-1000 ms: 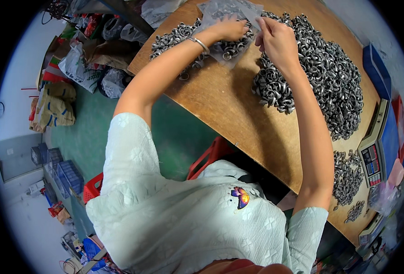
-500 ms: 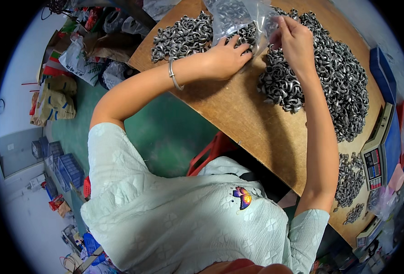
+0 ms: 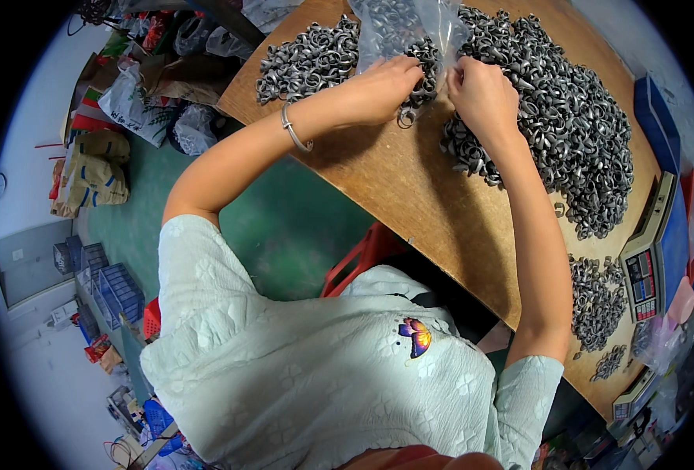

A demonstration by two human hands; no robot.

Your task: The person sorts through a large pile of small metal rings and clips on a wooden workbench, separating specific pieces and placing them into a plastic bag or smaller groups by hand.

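A clear plastic bag with dull grey metal rings in it lies at the far side of the table, its mouth toward me. My left hand is at the left side of the mouth, fingers curled onto the plastic. At the right side, the closed fingers of my right hand pinch the bag's edge; the fingertips are partly hidden. Between my hands, loose rings show at the mouth, and a single ring rests on the wood just below.
A large heap of rings covers the table's right side, with a smaller heap at far left. Small piles lie near a digital scale at the right edge. A red stool stands under the brown wooden table.
My right hand has come down and toward the left, lowering the bag's edge. My left hand's spread fingers have drawn together at the mouth. Rings now show between my hands.
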